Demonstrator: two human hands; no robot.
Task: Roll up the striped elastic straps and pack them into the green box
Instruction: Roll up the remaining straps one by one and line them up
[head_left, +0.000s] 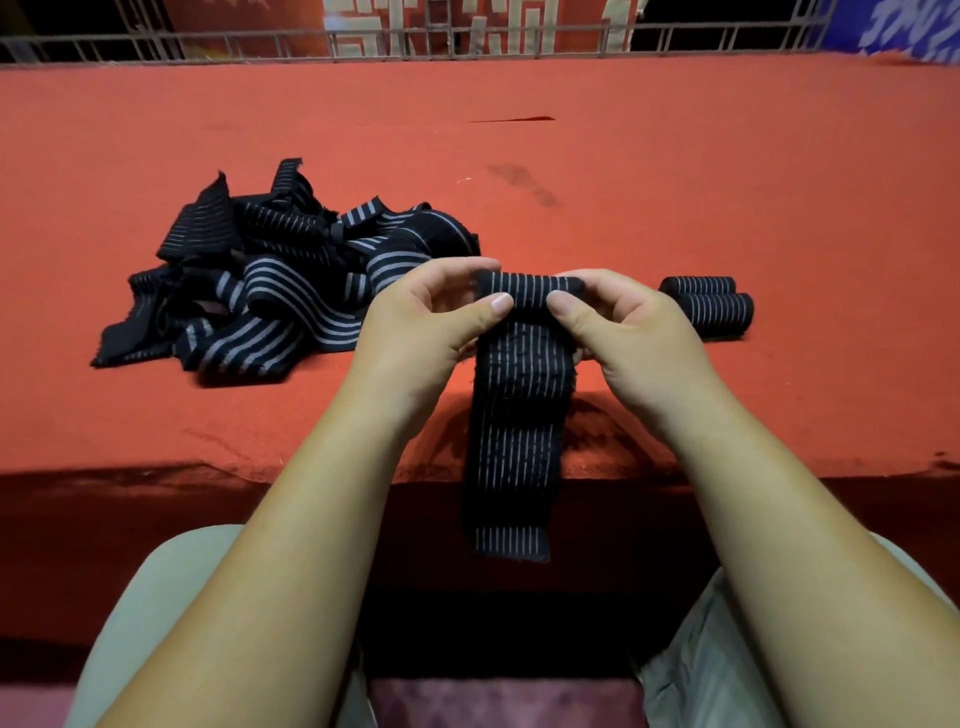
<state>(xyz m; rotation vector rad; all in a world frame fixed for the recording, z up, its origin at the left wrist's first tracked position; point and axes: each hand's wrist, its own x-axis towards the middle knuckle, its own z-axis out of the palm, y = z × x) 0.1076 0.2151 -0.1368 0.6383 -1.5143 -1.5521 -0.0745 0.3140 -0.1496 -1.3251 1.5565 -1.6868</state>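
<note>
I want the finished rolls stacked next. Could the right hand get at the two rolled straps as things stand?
Probably yes: the rolled straps lie just beside the right hand, nothing between them, though it is pinching the half-rolled strap.

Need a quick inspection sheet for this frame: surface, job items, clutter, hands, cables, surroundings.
Surface: red felt-covered table, dark smudge near its middle.
Job's things: black white-striped elastic strap partly rolled, tail hanging over the table's front edge; tangled pile of loose striped straps to the left; two finished strap rolls side by side to the right; green box not in view.
Clutter: nothing seen.
Grippers: left hand and right hand each pinch the strap's rolled end.
Cables: nothing seen.
Surroundings: metal railing behind the table; light trousers at the bottom.
</note>
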